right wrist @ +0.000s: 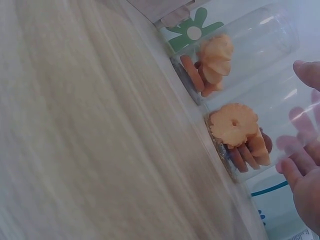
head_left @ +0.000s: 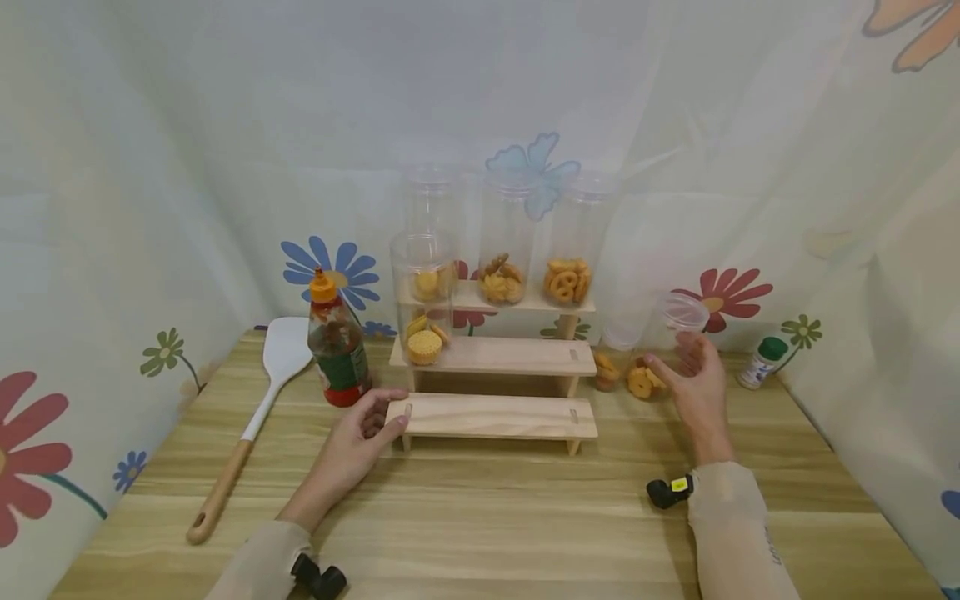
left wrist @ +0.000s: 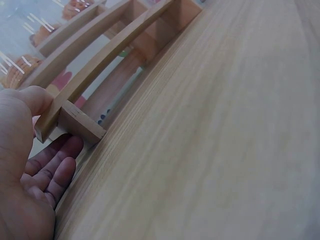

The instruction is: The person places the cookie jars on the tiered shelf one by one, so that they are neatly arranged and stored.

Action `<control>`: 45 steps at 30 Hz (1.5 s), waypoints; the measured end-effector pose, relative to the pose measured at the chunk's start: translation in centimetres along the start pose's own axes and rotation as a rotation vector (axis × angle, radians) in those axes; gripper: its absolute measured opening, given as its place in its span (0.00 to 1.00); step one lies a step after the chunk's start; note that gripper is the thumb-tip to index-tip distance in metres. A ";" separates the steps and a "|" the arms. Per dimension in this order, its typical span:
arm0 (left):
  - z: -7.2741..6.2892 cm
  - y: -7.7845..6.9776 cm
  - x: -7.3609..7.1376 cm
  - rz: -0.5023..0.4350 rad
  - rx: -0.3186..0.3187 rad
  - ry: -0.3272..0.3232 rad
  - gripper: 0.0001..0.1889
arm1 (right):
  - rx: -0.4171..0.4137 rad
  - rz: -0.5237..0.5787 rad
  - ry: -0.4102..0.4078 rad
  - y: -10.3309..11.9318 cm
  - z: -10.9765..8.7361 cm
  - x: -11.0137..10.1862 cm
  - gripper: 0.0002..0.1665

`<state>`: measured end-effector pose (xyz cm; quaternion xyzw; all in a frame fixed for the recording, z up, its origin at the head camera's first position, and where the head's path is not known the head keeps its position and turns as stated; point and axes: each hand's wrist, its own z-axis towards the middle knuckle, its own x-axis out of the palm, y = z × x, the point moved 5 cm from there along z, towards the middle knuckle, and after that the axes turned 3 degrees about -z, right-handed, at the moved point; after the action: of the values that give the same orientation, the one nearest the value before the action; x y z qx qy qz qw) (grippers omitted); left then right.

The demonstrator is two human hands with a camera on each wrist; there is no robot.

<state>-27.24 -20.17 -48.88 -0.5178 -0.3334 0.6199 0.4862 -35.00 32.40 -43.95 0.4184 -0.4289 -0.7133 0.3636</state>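
Observation:
A tiered wooden display shelf (head_left: 491, 417) stands mid-table. My left hand (head_left: 358, 440) grips the left end of its lowest step, thumb on the board and fingers beneath, beside the leg (left wrist: 82, 122). At the right, my right hand (head_left: 697, 387) is spread around a clear jar (head_left: 678, 321), thumb and fingers apart. Flower-shaped cookies (right wrist: 234, 124) lie in the bottom of that jar. Close by it stands another clear jar (right wrist: 255, 37) with cookies inside. On the middle step, at its left, is a clear jar (head_left: 423, 279) of round cookies.
Along the top step are clear lidded jars (head_left: 510, 217) of cookies and pretzels. Left of the shelf stand a sauce bottle (head_left: 337, 354) with an orange cap and a white spatula (head_left: 287, 350) with a wooden handle. A small green-capped shaker (head_left: 762, 363) is at far right.

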 end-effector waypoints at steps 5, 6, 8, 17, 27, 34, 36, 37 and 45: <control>0.0 -0.1 0.0 -0.003 0.001 0.002 0.18 | 0.019 0.035 -0.002 0.1 -0.2 0.0 0.46; 0.0 -0.1 0.0 -0.004 0.000 0.002 0.18 | 0.024 0.043 -0.001 0.1 -0.3 0.0 0.46; 0.0 -0.1 0.0 -0.001 -0.002 0.003 0.18 | 0.033 0.050 0.000 0.1 -0.4 0.0 0.46; -0.1 0.2 0.1 -0.010 0.004 0.001 0.18 | -0.006 0.066 -0.070 0.6 -0.3 -0.4 0.41; -0.2 -0.1 0.2 0.002 -0.010 -0.005 0.19 | -0.074 0.047 -0.126 3.7 -0.4 -2.1 0.41; -0.1 -0.1 0.1 0.001 -0.011 -0.010 0.18 | -0.157 0.030 -0.168 6.2 -0.2 -2.8 0.39; -0.2 -0.2 0.1 0.003 -0.012 -0.008 0.19 | -0.178 0.028 -0.184 6.8 -0.4 -2.9 0.39; -0.2 -0.2 0.0 0.005 -0.014 -0.007 0.19 | -0.182 0.027 -0.190 7.2 -0.5 -3.0 0.39; -0.2 -0.1 0.1 0.002 -0.017 -0.002 0.19 | -0.227 0.028 -0.173 9.9 -1.3 -3.2 0.40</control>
<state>-27.05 -20.05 -48.83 -0.5217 -0.3385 0.6182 0.4807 -31.03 31.19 -34.37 0.3054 -0.3812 -0.7854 0.3802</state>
